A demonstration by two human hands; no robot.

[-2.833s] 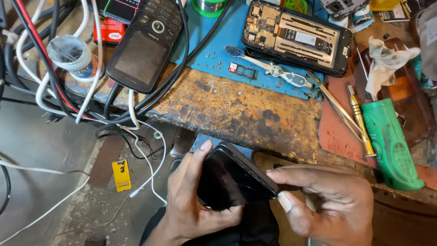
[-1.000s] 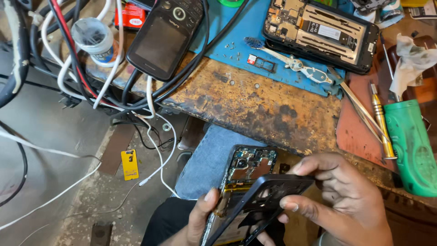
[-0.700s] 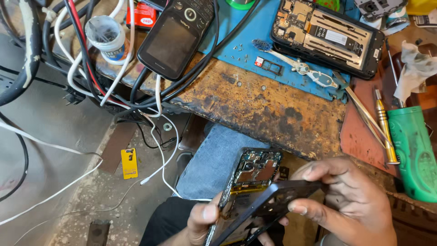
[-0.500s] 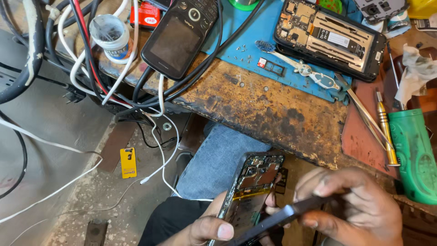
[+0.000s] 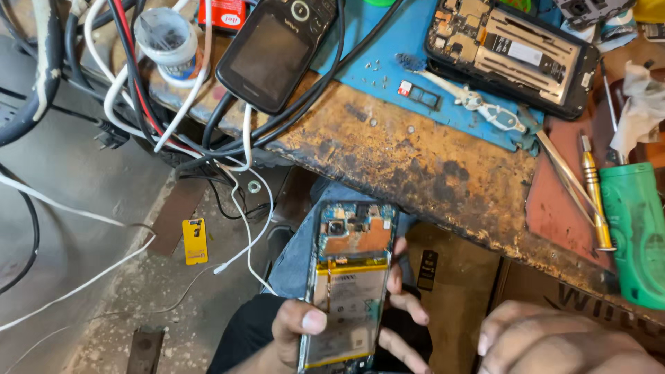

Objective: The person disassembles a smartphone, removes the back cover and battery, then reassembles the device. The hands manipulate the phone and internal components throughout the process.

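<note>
Left hand (image 5: pixel 305 332) is clamped around an opened phone (image 5: pixel 350 284), back cover off so the battery and board show, held low in front of the rusty bench (image 5: pixel 415 159). Right hand (image 5: pixel 554 343) is curled loosely just beside it, holding nothing. Another opened phone (image 5: pixel 512 55) lies on the blue mat (image 5: pixel 388 41).

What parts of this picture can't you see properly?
- Right hand: cut off by the bottom edge of the head view; whether it holds anything is hidden.
- Opened phone: its lower end runs off the bottom edge, and the left hand covers one side.
- Green tool: cut off by the right edge.
</note>
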